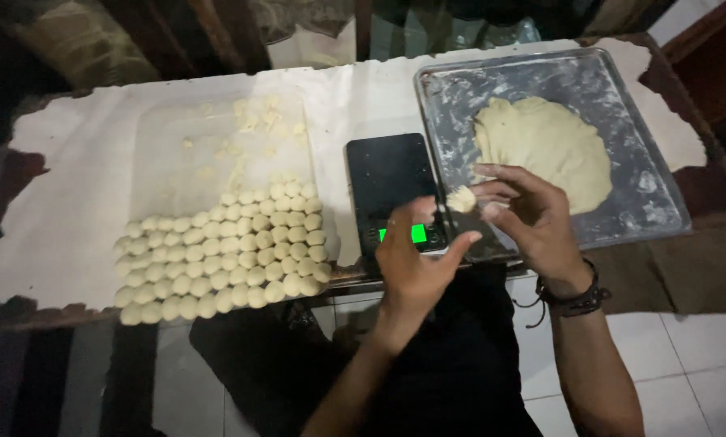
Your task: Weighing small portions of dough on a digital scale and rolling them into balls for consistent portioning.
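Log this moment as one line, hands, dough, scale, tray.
right hand: pinching small dough piece | left hand: open over black scale | dough mass on floured tray | rolled balls in rows, left

You face a table [72,202] under a white covering with torn edges. Beneath the table: pale floor tiles [695,356] with dark grout lines. Behind the table: dark wooden furniture [177,32] in dim light.

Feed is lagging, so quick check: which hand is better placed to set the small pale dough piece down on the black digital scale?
Probably the right hand: its fingertips pinch the small pale dough piece beside the black digital scale. The left hand hovers open over the scale's display.
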